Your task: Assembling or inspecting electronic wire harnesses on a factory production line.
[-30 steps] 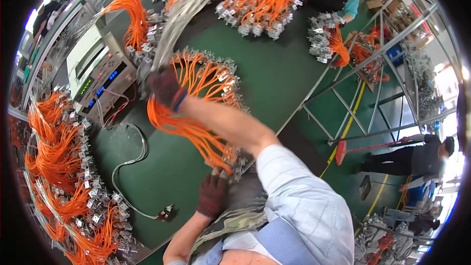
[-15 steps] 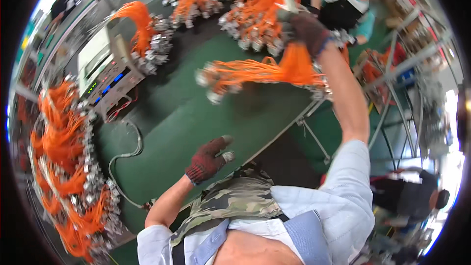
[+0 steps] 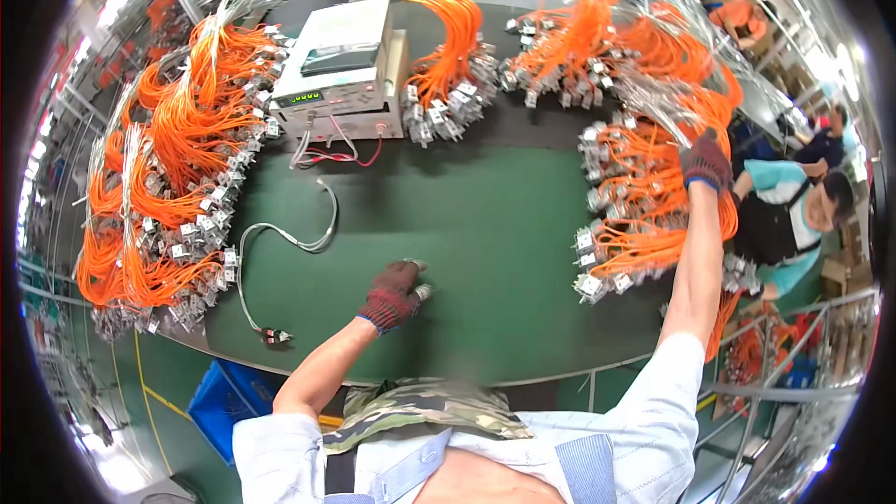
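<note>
My left hand [image 3: 394,296], in a dark red knitted glove with grey fingertips, hovers over or rests on the green tabletop [image 3: 467,224]. Its thumb and fingers are apart and nothing is in them. To the right, my right hand [image 3: 707,162], gloved alike, reaches over a pile of orange cable bundles. Its fingers are closed at the pale tied end of a bundle of orange cables [image 3: 644,241], though the grip itself is partly hidden. The bundle lies with its silver connectors [image 3: 590,287] pointing left, over the table.
A white test instrument [image 3: 336,65] stands at the back, a grey lead [image 3: 313,245] lying in front. More orange bundles [image 3: 182,140] are heaped left; others [image 3: 453,37] lie behind. A co-worker [image 3: 784,215] is close by my right arm. A blue bin [image 3: 224,401] sits below the table's left edge.
The view has turned, so the table now sits squarer. The orange bundle that my right hand held up, swinging, now lies on the right-hand pile. My left hand keeps its pose.
</note>
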`<state>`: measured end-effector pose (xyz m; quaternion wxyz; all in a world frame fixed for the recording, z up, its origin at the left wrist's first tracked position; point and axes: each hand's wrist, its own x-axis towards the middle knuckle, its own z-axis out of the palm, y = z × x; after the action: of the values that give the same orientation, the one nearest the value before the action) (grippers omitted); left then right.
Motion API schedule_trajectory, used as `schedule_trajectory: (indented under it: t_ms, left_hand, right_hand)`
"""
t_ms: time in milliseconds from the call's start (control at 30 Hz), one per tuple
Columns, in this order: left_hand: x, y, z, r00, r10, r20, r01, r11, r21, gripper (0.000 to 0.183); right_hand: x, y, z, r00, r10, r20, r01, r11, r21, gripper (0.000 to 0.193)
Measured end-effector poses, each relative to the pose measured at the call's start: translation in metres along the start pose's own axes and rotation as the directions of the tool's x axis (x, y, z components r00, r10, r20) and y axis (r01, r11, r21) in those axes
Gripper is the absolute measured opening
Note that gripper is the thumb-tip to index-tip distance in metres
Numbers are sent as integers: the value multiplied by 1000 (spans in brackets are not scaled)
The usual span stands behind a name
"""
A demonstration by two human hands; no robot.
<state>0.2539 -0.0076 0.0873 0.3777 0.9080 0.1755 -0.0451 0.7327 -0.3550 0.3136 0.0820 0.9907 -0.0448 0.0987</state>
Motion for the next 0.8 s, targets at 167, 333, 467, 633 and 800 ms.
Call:
schedule_trajectory:
  t_ms: [167,333,467,633,800]
  left_hand:
    - [49,-43,1,943,124,-308,-25,951,308,75]
    - [67,-30,8,963,61,-264,50,917,397,81]
    - [73,-39,8,950,137,-281,-31,936,350,85]
    - [77,-43,6,962,115,-246,-34,950,309,84]
    - [75,-40,-1,962,111,-249,-42,963,267,82]
  right_hand:
    - [-43,-109,-61,901,-308,-307,333,942,32,57]
    - [-14,-302,-73,686,-619,-382,708,447,547,106]
    - [0,-450,-80,617,-702,-355,756,404,515,119]
    - [24,-518,-72,544,-832,-109,787,460,411,88]
    - [14,-484,-69,596,-800,-64,709,487,510,60]
